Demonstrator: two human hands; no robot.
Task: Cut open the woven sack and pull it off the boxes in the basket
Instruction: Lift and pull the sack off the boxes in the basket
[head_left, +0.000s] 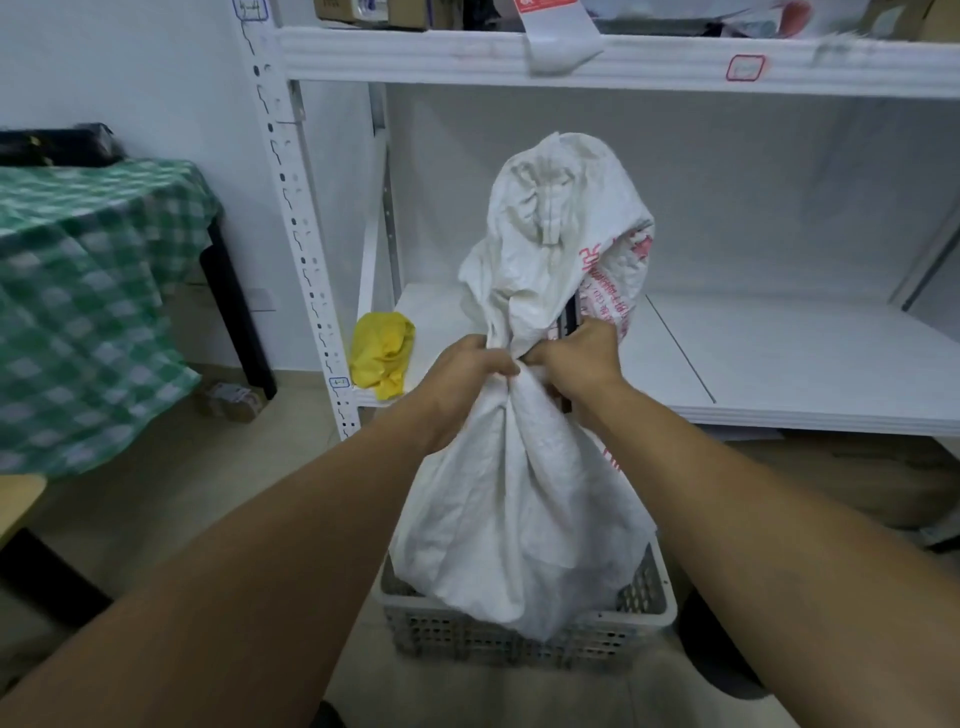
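Note:
A white woven sack (524, 499) with red print hangs bunched in the air, its lower end drooping into a grey perforated plastic basket (644, 597) on the floor. My left hand (467, 369) is clenched around the gathered middle of the sack. My right hand (582, 353) grips the sack right beside it and also holds a thin dark tool, likely a cutter (569, 317), against the fabric. The sack's upper part (561, 208) stands above both hands. What lies in the basket is hidden by the sack.
White metal shelving (779, 358) stands straight ahead, a crumpled yellow bag (382, 353) on its low shelf's left end. A table under a green checked cloth (93, 291) is at the left. A small cardboard box (231, 402) lies on the floor beneath it.

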